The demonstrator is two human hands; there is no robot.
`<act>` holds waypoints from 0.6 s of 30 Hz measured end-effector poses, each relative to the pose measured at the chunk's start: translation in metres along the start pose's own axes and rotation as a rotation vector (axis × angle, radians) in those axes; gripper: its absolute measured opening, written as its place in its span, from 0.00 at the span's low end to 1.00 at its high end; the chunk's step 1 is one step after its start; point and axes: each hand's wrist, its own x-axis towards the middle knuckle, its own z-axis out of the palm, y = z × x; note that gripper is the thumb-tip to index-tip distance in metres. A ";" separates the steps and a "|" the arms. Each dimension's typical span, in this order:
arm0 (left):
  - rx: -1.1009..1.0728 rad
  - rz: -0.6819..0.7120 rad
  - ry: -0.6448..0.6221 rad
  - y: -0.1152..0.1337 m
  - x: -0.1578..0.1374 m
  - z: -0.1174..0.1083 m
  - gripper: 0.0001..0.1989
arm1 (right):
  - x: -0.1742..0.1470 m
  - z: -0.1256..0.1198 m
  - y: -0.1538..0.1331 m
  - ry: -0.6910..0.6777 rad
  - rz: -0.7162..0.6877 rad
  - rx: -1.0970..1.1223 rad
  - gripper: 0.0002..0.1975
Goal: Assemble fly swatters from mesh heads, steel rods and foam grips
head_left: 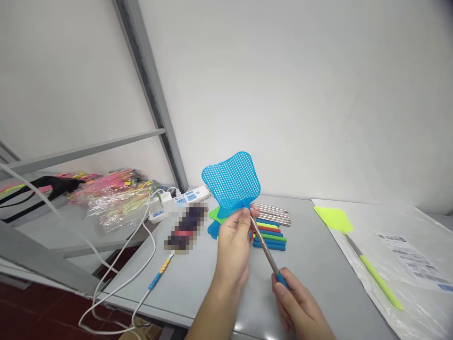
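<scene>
A blue fly swatter (231, 182) with a square mesh head is held up above the grey table, tilted to the upper left. My left hand (235, 236) pinches it at the neck, where the blue head meets the metal rod (265, 248). Lower down, my right hand (297, 300) wraps round the blue handle (281, 279), hiding most of it. Behind my left hand lie a green swatter head (214, 214) and a blue one (213, 229), partly covered. Several metal rods (274, 214) and coloured handle sleeves (271, 237) lie in rows just beyond.
On the right, a yellow-green fly swatter (377, 276) rests on a white plastic bag (417, 264) with a label. To the left are a blurred-out object (186, 229), white cables (155, 241) and a power strip (193, 196). Bagged colourful items (116, 193) sit beyond a metal frame (148, 89).
</scene>
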 end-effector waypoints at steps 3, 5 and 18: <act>0.042 -0.034 -0.021 -0.009 -0.009 0.000 0.16 | -0.002 -0.010 -0.007 0.006 -0.007 0.005 0.23; 0.105 -0.078 -0.060 -0.016 -0.018 -0.002 0.17 | -0.004 -0.015 -0.014 -0.036 -0.001 -0.026 0.22; 0.139 -0.174 -0.222 -0.016 -0.040 -0.009 0.12 | -0.010 -0.001 -0.052 -0.146 0.028 -0.046 0.21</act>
